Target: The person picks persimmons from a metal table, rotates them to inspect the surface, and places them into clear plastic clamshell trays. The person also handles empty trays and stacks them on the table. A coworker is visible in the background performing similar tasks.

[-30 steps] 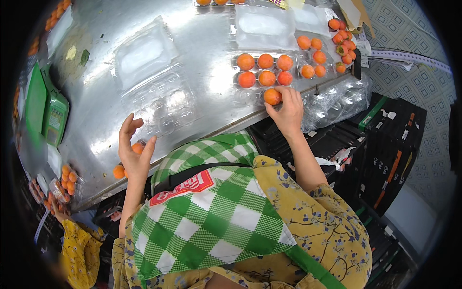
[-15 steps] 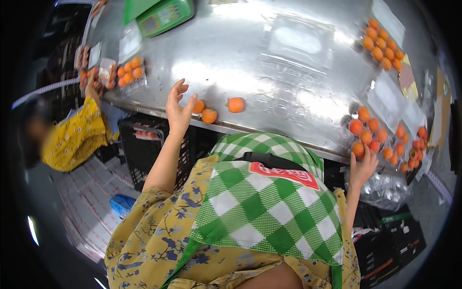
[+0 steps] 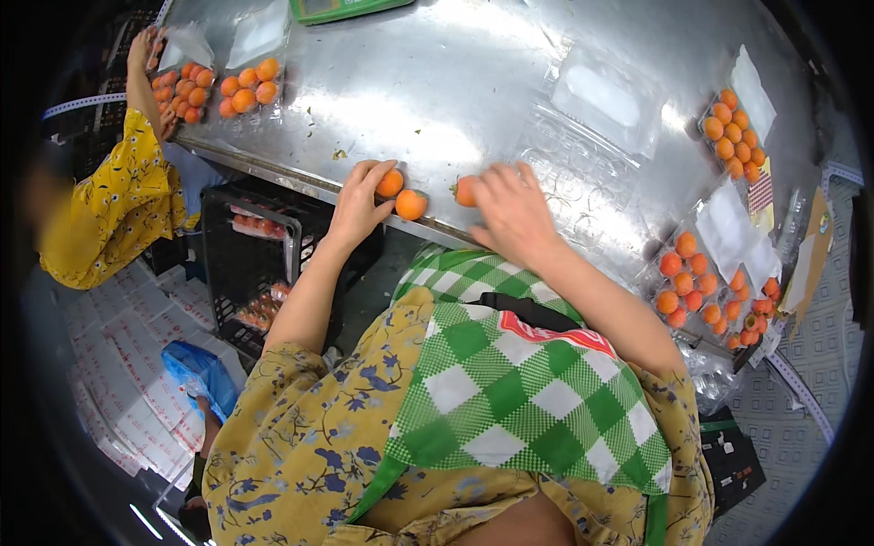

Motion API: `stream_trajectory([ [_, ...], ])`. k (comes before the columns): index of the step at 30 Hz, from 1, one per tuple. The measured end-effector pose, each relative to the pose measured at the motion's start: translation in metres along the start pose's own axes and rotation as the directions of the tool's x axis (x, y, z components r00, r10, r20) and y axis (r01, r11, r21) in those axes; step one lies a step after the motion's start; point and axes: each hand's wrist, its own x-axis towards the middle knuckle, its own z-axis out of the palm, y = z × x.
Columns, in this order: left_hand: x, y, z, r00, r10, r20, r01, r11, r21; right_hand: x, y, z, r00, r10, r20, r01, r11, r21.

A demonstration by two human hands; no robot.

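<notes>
Near the table's front edge my left hand [image 3: 359, 206] curls its fingers and thumb about an orange persimmon [image 3: 390, 184], which still rests on the metal. A second loose persimmon [image 3: 411, 205] lies against it, just right of my thumb. To the right, my right hand [image 3: 514, 207] comes down over another persimmon [image 3: 465, 191], its fingers bent over the fruit and partly hiding it. A clear tray of persimmons [image 3: 685, 285] stands at the right front of the table, with more persimmons [image 3: 748, 323] beside it.
On the metal table [image 3: 410, 100] lies a clear plastic tray with a white pad [image 3: 601, 91]. Another filled tray [image 3: 733, 136] is at far right. Part of a green scale [image 3: 346, 7] shows at the back. A co-worker's yellow sleeve [image 3: 109, 196] is at left, above a black crate [image 3: 250, 246].
My right hand has left the tray at the right and come across to the loose persimmon. My left hand has closed in on the persimmon beside it. The view has shifted.
</notes>
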Motion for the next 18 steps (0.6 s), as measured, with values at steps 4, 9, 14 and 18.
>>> stream_trajectory([
  [4, 0.001, -0.009, 0.008, 0.997, -0.033, -0.063, 0.028, 0.997, -0.077, 0.018, 0.008, 0.06, 0.997, -0.061, 0.039, 0.069, 0.962, -0.264],
  [9, 0.004, -0.002, 0.005, 0.963, -0.132, -0.236, 0.067, 0.961, -0.268, 0.021, 0.005, 0.048, 0.997, -0.071, -0.009, 0.071, 0.998, 0.002],
  [14, 0.038, 0.058, 0.01, 0.993, -0.111, -0.037, 0.049, 0.685, -0.727, -0.006, 0.019, -0.016, 0.953, 0.291, -0.084, -0.224, 0.865, 0.449],
  [18, 0.077, 0.106, 0.035, 0.996, 0.064, 0.059, 0.003, 0.65, -0.76, -0.029, 0.072, -0.048, 0.878, 0.459, -0.136, -0.381, 0.841, 0.384],
])
